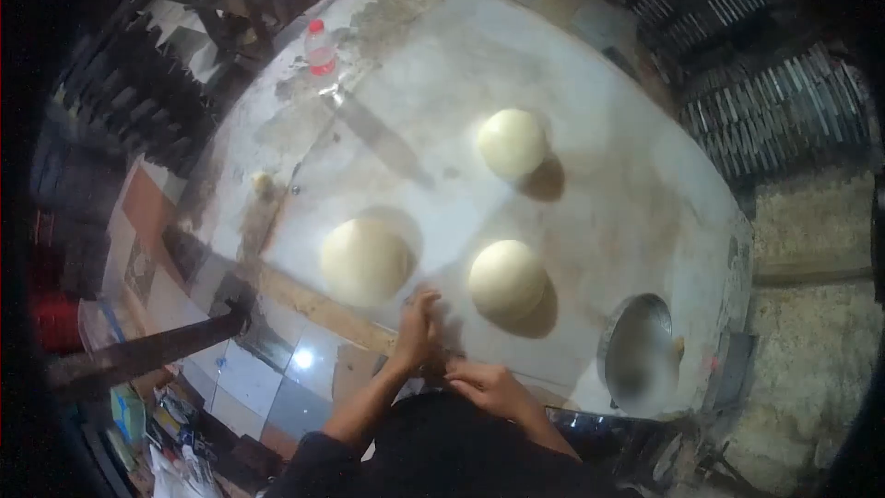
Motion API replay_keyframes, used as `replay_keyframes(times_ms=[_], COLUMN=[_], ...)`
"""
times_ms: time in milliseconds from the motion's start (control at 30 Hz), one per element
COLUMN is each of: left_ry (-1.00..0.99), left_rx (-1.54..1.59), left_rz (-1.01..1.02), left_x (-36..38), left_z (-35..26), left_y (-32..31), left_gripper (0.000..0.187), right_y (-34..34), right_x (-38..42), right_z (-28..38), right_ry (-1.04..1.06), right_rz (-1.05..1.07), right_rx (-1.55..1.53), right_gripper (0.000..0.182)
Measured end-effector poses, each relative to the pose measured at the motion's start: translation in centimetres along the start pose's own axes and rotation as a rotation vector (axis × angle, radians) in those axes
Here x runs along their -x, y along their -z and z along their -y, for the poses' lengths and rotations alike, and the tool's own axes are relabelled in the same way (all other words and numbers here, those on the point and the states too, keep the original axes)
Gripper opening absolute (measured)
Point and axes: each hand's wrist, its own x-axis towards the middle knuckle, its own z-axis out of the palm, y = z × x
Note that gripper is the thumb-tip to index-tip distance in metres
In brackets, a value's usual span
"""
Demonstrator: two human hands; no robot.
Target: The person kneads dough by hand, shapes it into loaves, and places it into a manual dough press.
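My left hand (pixel 419 328) stands on its edge at the near side of the table, fingers stretched upward and slightly blurred. It is between two large pale dough balls: the left dough ball (pixel 361 260) and the near right dough ball (pixel 505 277). Close beside it, my right hand (pixel 481 382) rests at the table's near edge with its fingers curled together. Whatever lies inside those fingers is hidden. Farther back on the table sits the far dough ball (pixel 513 142). All three balls are smooth and round, and neither hand holds one.
A round metal pan (pixel 638 350) is at the table's right near corner. Toward the back left stands a clear bottle with a red cap (pixel 319 46). A small dough scrap (pixel 263 183) lies at the left. Stacked metal trays (pixel 784 111) line the right side.
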Motion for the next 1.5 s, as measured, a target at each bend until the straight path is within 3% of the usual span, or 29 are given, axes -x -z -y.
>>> replay_keyframes(times_ms=[67,133,200,233,300,333,400,467,600,633,667,733,800,900,933,967,1000,1067,1167,1267,1333,1400,1467,1500], left_ry=[0.163,0.005,-0.161,-0.186,-0.075,-0.081,-0.199,0.178,0.330,0.218,0.284,0.273,0.189,0.210,0.216,0.129,0.092,0.297,0.712,0.685,0.668,0.718,0.808,0.819], left_rx=[0.013,0.019,0.000,0.039,-0.034,-0.077,-0.081,0.210,0.087,0.095,0.060,-0.040,-0.132,-0.194,-0.221,-0.461,-0.515,-0.102,0.251,0.373,0.278,0.246,0.221,0.331], left_rz=[0.034,0.029,0.043,0.166,0.564,0.695,0.779,0.752,0.586,0.493,0.450,0.447,0.408,0.405,0.450,0.399,0.237,0.146,0.299,0.305,0.275,0.280,0.483,0.492], left_x=[-0.3,-5.2,-11.4,-14.4,-19.0,-20.3,-20.7,-19.0,-12.8,-10.6,-8.1,-2.9,1.7,2.2,0.6,-0.7,-1.0,-2.8,0.2,0.7,-0.2,-1.9,-4.8,-5.0], left_z=[-1.7,-3.7,-4.8,-4.5,-4.3,-1.5,1.0,0.6,-1.2,-1.4,-3.2,-3.5,-4.3,-4.6,-4.1,-2.7,-5.1,-3.3,-6.2,-4.7,-3.7,-4.4,-4.9,-4.3], left_y=[1.0,-1.5,-5.2,-7.4,-10.4,-12.6,-13.2,-11.2,-7.7,-7.4,-6.9,-5.9,-5.7,-6.6,-6.7,-6.9,-6.5,-4.3,-2.2,-2.7,-4.4,-6.0,-6.3,-6.9], left_gripper=[0.032,0.032,0.033,0.036,0.044,0.045,0.048,0.051,0.056,0.056,0.055,0.061,0.055,0.052,0.055,0.059,0.063,0.073,0.090,0.088,0.085,0.071,0.067,0.066], right_y=[1.9,3.8,7.7,8.4,9.5,9.6,9.7,9.3,8.0,7.3,6.6,3.6,1.7,1.1,3.3,3.9,4.6,7.6,10.9,8.0,5.0,4.3,3.8,3.8], right_x=[1.8,1.4,0.5,0.0,-1.2,-2.8,-5.7,-6.5,-4.4,-3.4,-2.3,1.3,4.3,4.7,4.4,3.8,2.9,2.9,6.9,10.0,8.3,4.4,3.4,3.7], right_z=[-1.9,-7.0,-10.8,-14.4,-21.1,-20.8,-19.3,-19.1,-20.0,-19.2,-18.7,-18.6,-17.8,-18.7,-17.1,-18.0,-19.4,-20.6,-18.3,-19.1,-18.1,-16.5,-16.1,-16.3], right_ry=[-0.575,-0.612,-0.639,-0.517,-0.409,-0.345,-0.253,-0.200,-0.219,-0.243,-0.260,-0.195,-0.140,-0.183,-0.242,-0.183,-0.113,0.094,-0.704,-0.578,-0.479,-0.634,-0.735,-0.752], right_rz=[-0.086,-0.566,-0.780,-0.907,-0.904,-0.886,-0.801,-0.688,-0.496,-0.453,-0.405,-0.411,-0.410,-0.426,-0.323,-0.365,-0.411,-0.645,-0.461,-0.390,-0.344,-0.343,-0.357,-0.372], right_rx=[-0.186,0.008,0.064,-0.124,-0.386,-0.425,-0.428,-0.366,-0.508,-0.588,-0.661,-0.596,-0.473,-0.356,-0.335,-0.352,-0.361,-0.047,-0.890,-1.215,-1.311,-1.319,-1.314,-1.299], right_gripper=[0.025,0.029,0.034,0.037,0.044,0.045,0.046,0.047,0.047,0.046,0.046,0.046,0.046,0.048,0.045,0.043,0.041,0.042,0.054,0.070,0.079,0.082,0.085,0.087])
